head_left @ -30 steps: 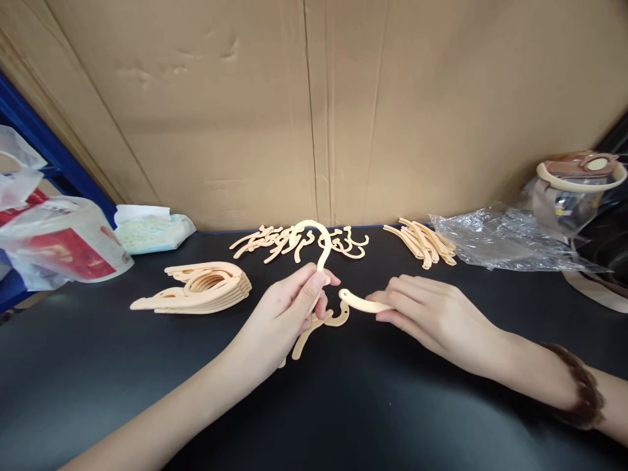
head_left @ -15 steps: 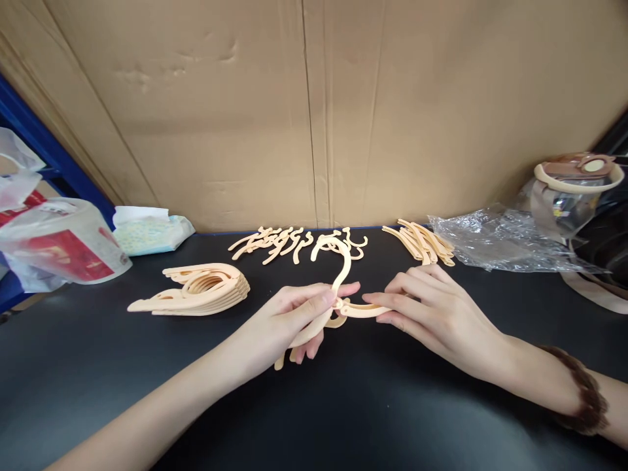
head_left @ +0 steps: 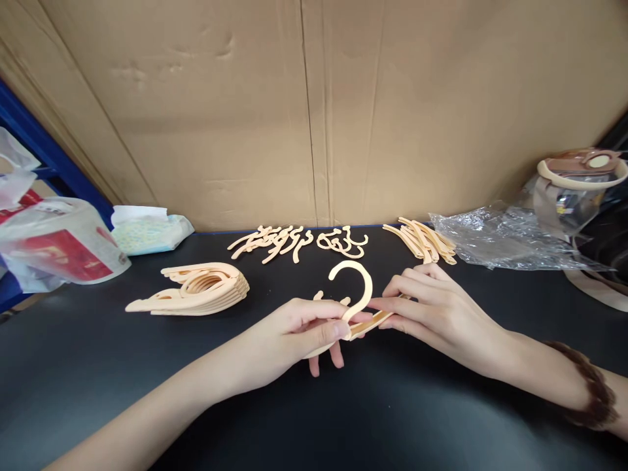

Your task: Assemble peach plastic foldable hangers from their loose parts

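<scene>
Pale peach is being shown by the hanger (head_left: 366,279), black by the surface (head_left: 343,405), plain brown by the cardboard (head_left: 245,118), blue by the frame (head_left: 49,147), red and white print by the bag (head_left: 59,252), dark brown by the bracelet (head_left: 594,394).

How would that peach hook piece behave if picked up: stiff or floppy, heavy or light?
The hook piece is probably stiff: its curve stands up unsupported. Likely light, since the left hand and right hand hold it by fingertips alone. Thin and flat, it should lie still, not roll, like the loose hooks behind.
</scene>
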